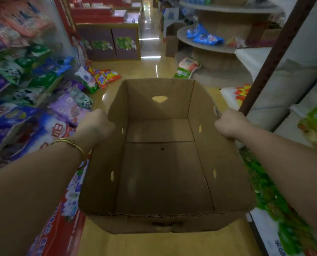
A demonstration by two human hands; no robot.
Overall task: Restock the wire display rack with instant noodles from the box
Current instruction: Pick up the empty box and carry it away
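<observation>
an open-topped cardboard box (220, 163) fills the middle of the view, held out in front of the person above a shiny shop floor (150, 65). it is empty: only its bare brown bottom and small holes in its walls show, with no instant noodles inside. the left hand (96, 124) grips the top edge of the left wall at 9 o'clock and the right hand (228, 124) grips the top edge of the right wall at 3 o'clock, fingers curled over the rim, hands well apart. gripping opposite sides like this most likely keeps the light box level and steady. both forearms reach forward, nearly straight, with a gold bangle (71, 143) on the left wrist. blurred shelves of coloured packets (24, 74) run along 9 to 10 o'clock, and loose packets (104, 78) lie on the floor at 11 o'clock. whether any shelf is the wire rack cannot be told. with the box empty, the restocking looks finished or nearly so.
</observation>
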